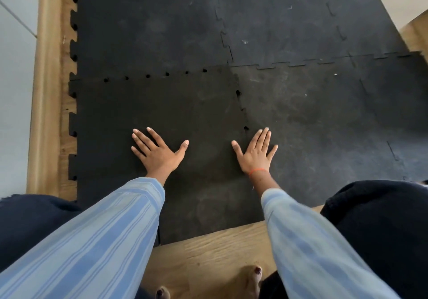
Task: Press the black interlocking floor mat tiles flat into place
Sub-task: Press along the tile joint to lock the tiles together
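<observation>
Black interlocking floor mat tiles cover the floor ahead. The near left tile [162, 104] looks darker and cleaner than the scuffed tile to its right [312, 118]. Small gaps show along the seam at its far edge [148, 75] and along its right seam [242, 108]. My left hand [157, 152] lies flat on the near left tile, palm down, fingers spread. My right hand [256, 152] lies flat with fingers spread over the right seam, an orange band on its wrist. Neither hand holds anything.
Wooden floor [208, 252] shows below the mats' near edge, with my toes [252, 275] on it. A wooden skirting board [44, 90] and pale wall run along the left. My dark-clothed knees [382, 217] flank both arms. More joined tiles [278, 20] lie further off.
</observation>
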`<action>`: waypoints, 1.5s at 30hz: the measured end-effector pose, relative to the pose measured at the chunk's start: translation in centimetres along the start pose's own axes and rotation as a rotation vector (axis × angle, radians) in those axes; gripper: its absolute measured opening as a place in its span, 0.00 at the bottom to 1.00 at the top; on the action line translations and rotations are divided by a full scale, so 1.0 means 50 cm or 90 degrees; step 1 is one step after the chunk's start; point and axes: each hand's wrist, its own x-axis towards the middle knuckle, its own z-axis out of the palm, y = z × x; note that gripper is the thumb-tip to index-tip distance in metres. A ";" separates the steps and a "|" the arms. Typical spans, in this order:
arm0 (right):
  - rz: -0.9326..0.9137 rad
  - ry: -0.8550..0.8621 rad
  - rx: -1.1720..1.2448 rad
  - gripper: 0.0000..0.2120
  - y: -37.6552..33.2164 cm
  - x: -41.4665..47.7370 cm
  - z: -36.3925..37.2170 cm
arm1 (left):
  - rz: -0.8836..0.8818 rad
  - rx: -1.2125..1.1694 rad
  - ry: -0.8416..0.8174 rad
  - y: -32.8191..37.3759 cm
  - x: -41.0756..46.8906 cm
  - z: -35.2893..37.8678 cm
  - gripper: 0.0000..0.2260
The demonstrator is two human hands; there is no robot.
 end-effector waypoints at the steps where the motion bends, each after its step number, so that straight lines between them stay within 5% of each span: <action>1: 0.003 -0.018 -0.002 0.46 -0.002 0.021 -0.014 | 0.000 -0.005 -0.004 0.000 0.000 0.000 0.53; 9: -0.009 0.127 0.005 0.41 -0.013 -0.084 0.064 | -0.004 -0.004 0.012 -0.002 0.004 0.010 0.53; 18: -0.047 0.093 -0.029 0.38 0.014 -0.102 0.058 | -0.007 0.007 0.005 0.004 -0.002 0.000 0.53; 23: 0.069 0.106 -0.018 0.37 0.090 -0.170 0.075 | -0.015 0.003 0.005 0.007 -0.004 0.001 0.54; 34: 0.064 0.121 -0.021 0.38 0.078 -0.171 0.075 | -0.051 -0.005 0.011 0.020 0.008 0.014 0.56; 40: -0.168 0.097 -0.009 0.32 -0.024 -0.063 0.054 | -0.045 -0.013 0.031 0.024 0.004 0.020 0.55; 45: -0.148 0.111 -0.032 0.34 -0.055 -0.022 0.043 | -0.037 -0.015 0.080 0.019 0.010 0.027 0.53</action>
